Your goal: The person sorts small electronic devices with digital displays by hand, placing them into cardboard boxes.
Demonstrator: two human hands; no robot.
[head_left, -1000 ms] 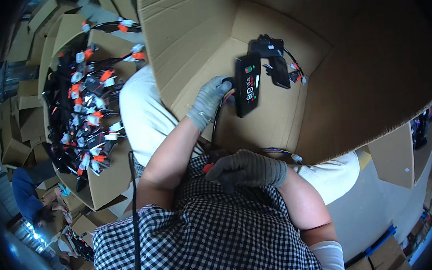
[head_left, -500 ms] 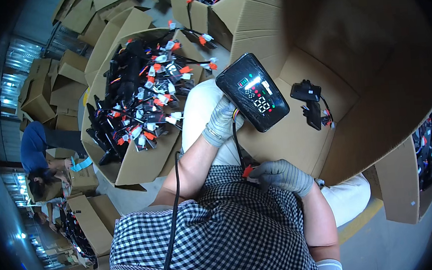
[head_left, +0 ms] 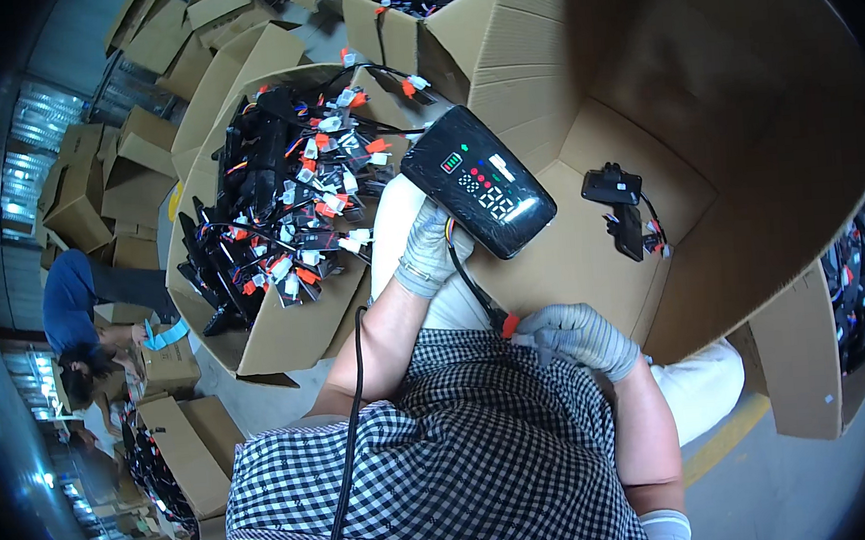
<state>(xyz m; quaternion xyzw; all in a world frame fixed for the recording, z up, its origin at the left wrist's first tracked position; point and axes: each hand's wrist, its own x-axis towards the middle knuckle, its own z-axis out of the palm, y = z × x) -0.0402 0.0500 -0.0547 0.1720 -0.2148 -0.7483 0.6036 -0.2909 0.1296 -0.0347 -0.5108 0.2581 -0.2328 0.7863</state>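
A black display panel [head_left: 480, 182] with rounded corners is lit with green, red and white symbols. My gloved left hand [head_left: 428, 253] is closed on its lower left edge, and the panel tilts toward me. From the panel a black cable [head_left: 471, 285] hangs down to a red plug [head_left: 510, 326]. Closed at that plug, my gloved right hand [head_left: 586, 340] pinches a grey connector [head_left: 530, 341] joined to it. Beyond the panel, a big open carton [head_left: 695, 217] holds a few black display units [head_left: 611, 185] with short wires.
Left of me, an open carton [head_left: 267, 344] is heaped with black units and red and white plugs [head_left: 292, 195]. A black cord [head_left: 350, 446] runs down over my checked apron. Another filled carton [head_left: 801, 375] stands at right. A person [head_left: 80, 315] bends over boxes far left.
The lit panel has shifted left in my left hand and its digits look different. My right hand and the red plug have moved slightly up and to the right.
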